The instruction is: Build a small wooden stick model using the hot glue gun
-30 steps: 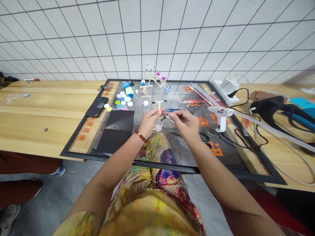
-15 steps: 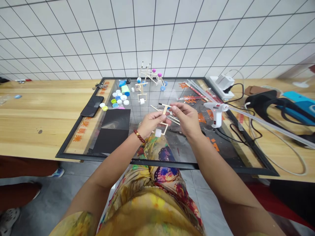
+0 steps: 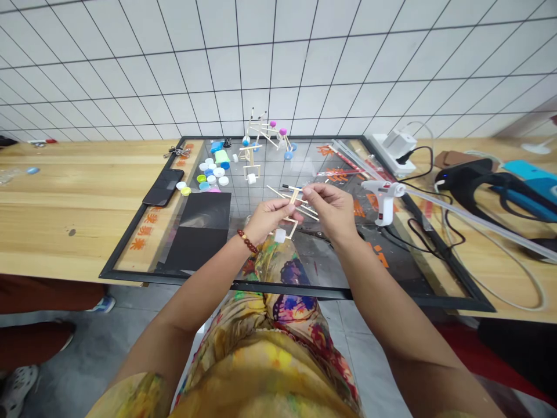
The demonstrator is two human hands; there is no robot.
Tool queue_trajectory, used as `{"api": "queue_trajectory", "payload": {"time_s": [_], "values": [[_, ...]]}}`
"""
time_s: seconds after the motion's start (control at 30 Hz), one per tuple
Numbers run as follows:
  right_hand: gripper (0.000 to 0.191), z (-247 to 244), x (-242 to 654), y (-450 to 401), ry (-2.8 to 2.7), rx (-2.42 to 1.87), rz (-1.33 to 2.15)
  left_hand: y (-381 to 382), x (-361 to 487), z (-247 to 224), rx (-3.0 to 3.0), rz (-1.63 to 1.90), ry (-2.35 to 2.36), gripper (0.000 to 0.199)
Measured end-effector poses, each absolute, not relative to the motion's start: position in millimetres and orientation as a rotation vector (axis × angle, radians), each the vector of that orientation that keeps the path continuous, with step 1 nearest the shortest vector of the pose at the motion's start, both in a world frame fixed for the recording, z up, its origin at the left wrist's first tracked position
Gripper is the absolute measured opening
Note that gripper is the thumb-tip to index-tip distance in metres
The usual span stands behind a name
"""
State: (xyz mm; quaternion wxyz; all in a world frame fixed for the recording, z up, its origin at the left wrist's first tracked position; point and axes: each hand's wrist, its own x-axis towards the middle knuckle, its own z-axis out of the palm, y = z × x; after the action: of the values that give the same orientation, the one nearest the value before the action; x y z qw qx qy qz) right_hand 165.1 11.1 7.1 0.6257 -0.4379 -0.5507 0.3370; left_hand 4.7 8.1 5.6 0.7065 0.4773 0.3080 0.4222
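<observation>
My left hand (image 3: 270,218) pinches a small frame of pale wooden sticks (image 3: 293,222) above the glass board, a white block (image 3: 279,235) at its lower end. Close on its right, my right hand (image 3: 331,208) has its thumb and forefinger closed on the end of a dark-tipped stick (image 3: 292,187), which lies across the top of the frame. Behind and below the hands, loose sticks (image 3: 310,213) rest on the glass. Farther back stand a similar small stick frame (image 3: 251,168) and a larger stick structure (image 3: 261,132) with pink and blue round parts.
Coloured caps (image 3: 212,174), black sheets (image 3: 198,232) and a phone (image 3: 163,188) lie left. On the right are a white glue gun (image 3: 384,202), cables, a power strip (image 3: 392,157) and a black-and-blue object (image 3: 500,188). Another person's legs (image 3: 39,295) show lower left.
The dark-tipped stick has shifted slightly, its tip now a little lower and farther right. My right hand has moved very slightly; my left hand keeps its grip on the frame.
</observation>
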Motion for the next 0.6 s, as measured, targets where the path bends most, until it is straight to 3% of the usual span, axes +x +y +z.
{"api": "queue_trajectory", "payload": {"time_s": [0.6], "values": [[0.023,7.2,167.8,9.6,-1.364,-1.053,0.661,6.6,5.4,6.6,1.063,0.952,0.718,0.048]]}}
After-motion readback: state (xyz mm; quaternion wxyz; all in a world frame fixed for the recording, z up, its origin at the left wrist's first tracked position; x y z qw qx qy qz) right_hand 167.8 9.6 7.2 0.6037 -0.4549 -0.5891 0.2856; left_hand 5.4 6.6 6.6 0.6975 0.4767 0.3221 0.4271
